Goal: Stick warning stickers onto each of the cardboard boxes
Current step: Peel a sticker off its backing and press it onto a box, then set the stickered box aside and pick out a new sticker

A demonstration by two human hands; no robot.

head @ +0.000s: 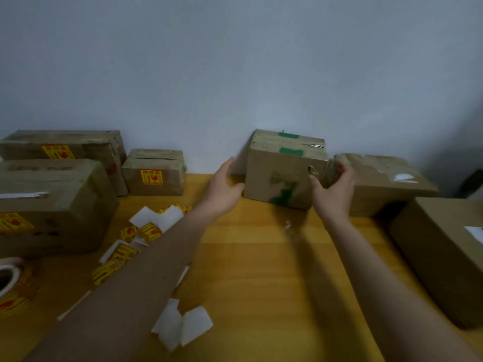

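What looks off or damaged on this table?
The brown cardboard box with green tape at the wall has a torn hole near its front face's right edge and sits skewed to the wall. Peeled white backing papers lie scattered over the yellow wooden table.

Green-taped cardboard box (282, 176) upright, centre, yellow stickers (125, 253) scattered left

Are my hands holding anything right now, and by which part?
The right hand grips the green-taped box by its right edge. The left hand is open beside its left side, holding nothing.
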